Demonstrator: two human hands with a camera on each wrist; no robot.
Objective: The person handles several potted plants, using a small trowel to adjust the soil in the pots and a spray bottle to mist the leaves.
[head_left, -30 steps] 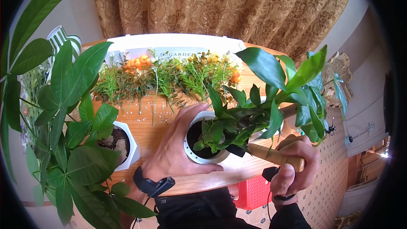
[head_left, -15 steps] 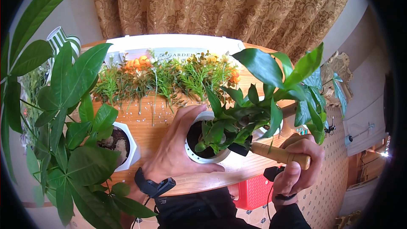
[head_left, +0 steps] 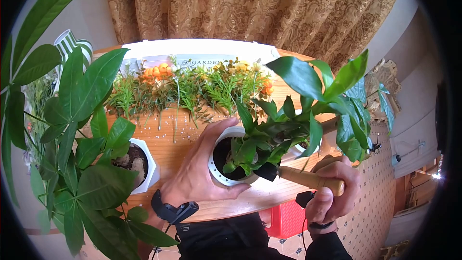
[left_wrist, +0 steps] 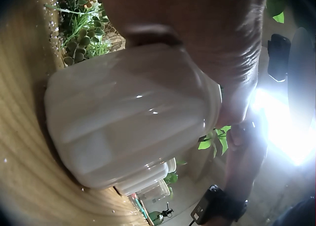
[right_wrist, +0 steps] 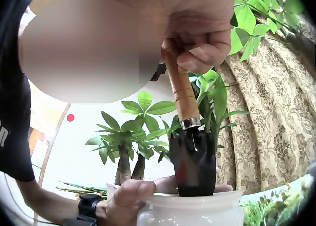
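Observation:
My left hand (head_left: pixel 195 166) is wrapped round a white flowerpot (left_wrist: pixel 128 117), thumb along the near side and fingers along the far side. Dark soil (head_left: pixel 222 156) shows inside its rim, and a leafy green plant (head_left: pixel 301 84) rises from it, leaning right. My right hand (head_left: pixel 334 188) grips the wooden handle of a small garden trowel (head_left: pixel 308 176). In the right wrist view the black trowel blade (right_wrist: pixel 195 164) points down at the pot's rim, its back facing that camera. Leaves cover part of the soil in the head view.
A second white pot (head_left: pixel 151 166) with a broad-leaved plant stands left. Flower sprigs (head_left: pixel 190 86) lie along the back of the wooden table (head_left: pixel 168 163), before a white box lettered GARDEN (head_left: pixel 202 50). Another white pot (head_left: pixel 310 150) sits right, and a red stool (head_left: pixel 288 219) below.
The trowel shifted slightly right, then back left and a little lower, with its blade at the pot's right rim. My left hand stays on the pot, which barely moved.

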